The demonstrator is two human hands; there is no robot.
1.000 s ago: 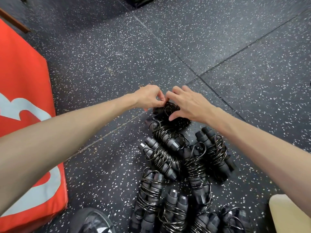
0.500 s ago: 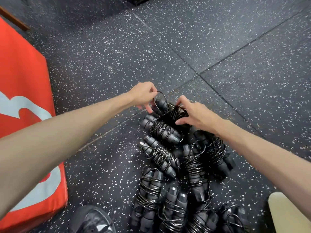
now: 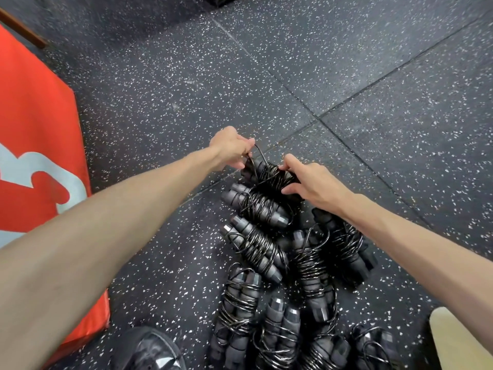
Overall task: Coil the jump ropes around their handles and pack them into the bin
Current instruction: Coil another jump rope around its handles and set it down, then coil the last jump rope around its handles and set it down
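Note:
A black jump rope (image 3: 269,177) with its cord wound round both handles lies at the far end of a pile. My right hand (image 3: 309,182) grips the wound bundle from the right. My left hand (image 3: 229,149) pinches a loose loop of the cord (image 3: 260,156) that arches up over the handles' left end. Several more coiled jump ropes (image 3: 256,247) lie on the floor between my arms, reaching back towards me. No bin is in view.
The floor is dark speckled rubber tile (image 3: 346,76) with seams. A red padded mat (image 3: 34,145) with white lettering stands on the left. A dark shoe (image 3: 149,351) is at the bottom edge and a pale object (image 3: 458,340) at the bottom right.
Both hands came slightly towards me with the bundle. The left hand drew a loop of cord up and left out of the bundle, and the right hand shifted its grip onto the coil.

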